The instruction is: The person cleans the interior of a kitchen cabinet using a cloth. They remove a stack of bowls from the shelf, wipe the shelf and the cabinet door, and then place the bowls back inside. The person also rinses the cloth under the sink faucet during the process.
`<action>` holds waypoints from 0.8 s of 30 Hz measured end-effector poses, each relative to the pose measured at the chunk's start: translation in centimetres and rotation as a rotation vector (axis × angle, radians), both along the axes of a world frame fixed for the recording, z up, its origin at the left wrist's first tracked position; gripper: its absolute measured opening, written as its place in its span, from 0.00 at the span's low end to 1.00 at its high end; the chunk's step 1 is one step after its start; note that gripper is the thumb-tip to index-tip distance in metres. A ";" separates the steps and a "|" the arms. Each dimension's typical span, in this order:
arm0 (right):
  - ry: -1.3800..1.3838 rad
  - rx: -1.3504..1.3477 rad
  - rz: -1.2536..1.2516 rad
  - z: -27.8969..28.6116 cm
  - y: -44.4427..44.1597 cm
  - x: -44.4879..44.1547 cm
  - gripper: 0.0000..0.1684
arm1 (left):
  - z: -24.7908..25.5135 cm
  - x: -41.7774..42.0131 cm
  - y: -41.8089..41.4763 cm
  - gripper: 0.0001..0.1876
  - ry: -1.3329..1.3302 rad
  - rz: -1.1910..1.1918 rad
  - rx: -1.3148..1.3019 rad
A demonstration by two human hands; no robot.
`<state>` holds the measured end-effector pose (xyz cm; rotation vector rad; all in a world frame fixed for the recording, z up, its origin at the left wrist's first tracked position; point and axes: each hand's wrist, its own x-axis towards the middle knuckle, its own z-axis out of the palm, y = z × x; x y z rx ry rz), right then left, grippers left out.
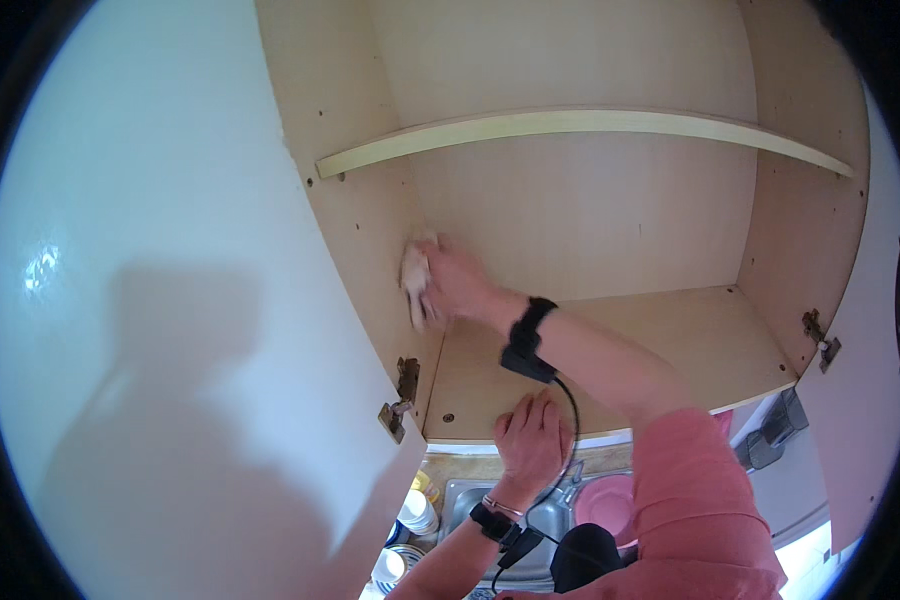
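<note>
An open wooden wall cabinet fills the view, with a shelf (570, 121) across its upper part. My right hand (457, 281) reaches inside and presses a pale cloth (415, 277) against the cabinet's left side wall (375, 247), above the bottom board. Hand and cloth are slightly blurred. My left hand (534, 439) rests on the front edge of the bottom board (607, 345), fingers pointing inward, holding no visible object. Both wrists wear black straps with small devices, and a black cable (576, 420) hangs near the left hand.
The left door (195, 262) and right door (855, 420) stand open on metal hinges (399, 401). Below are a steel sink (461, 499), a pink basin (606, 504), stacked white cups (418, 510) and plates on the counter. Grey containers (772, 431) are at lower right.
</note>
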<state>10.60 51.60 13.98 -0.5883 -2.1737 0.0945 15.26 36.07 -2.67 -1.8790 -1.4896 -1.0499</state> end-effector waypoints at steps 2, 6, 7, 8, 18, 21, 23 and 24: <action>-0.105 -0.033 0.113 -3.6 -0.6 0.7 0.32 | 0.3 -0.2 -0.5 0.18 0.003 0.002 -0.005; 0.133 -0.162 0.237 -1.4 -2.0 -0.3 0.33 | 1.1 -0.6 -1.0 0.17 -0.001 0.011 -0.004; 0.244 -0.107 0.225 0.0 -1.8 -0.4 0.33 | 1.1 -0.3 -0.9 0.17 0.000 0.000 -0.006; 0.316 -0.049 0.199 2.4 -0.9 -0.8 0.34 | 1.0 -0.2 -0.7 0.17 0.002 -0.004 -0.011; 0.175 -0.059 0.233 2.2 -3.1 0.4 0.34 | 0.2 0.2 -0.2 0.15 0.000 -0.013 -0.040; 0.165 -0.116 0.430 1.3 -8.7 1.8 0.33 | -0.1 -0.5 -0.5 0.14 -0.012 -0.010 -0.090; 0.314 -0.017 0.490 2.7 -8.8 1.2 0.32 | 0.9 -0.1 -0.8 0.14 0.014 0.003 -0.008; 0.385 0.032 0.512 3.6 -8.5 1.1 0.31 | 1.4 0.2 -0.7 0.14 0.014 0.005 -0.017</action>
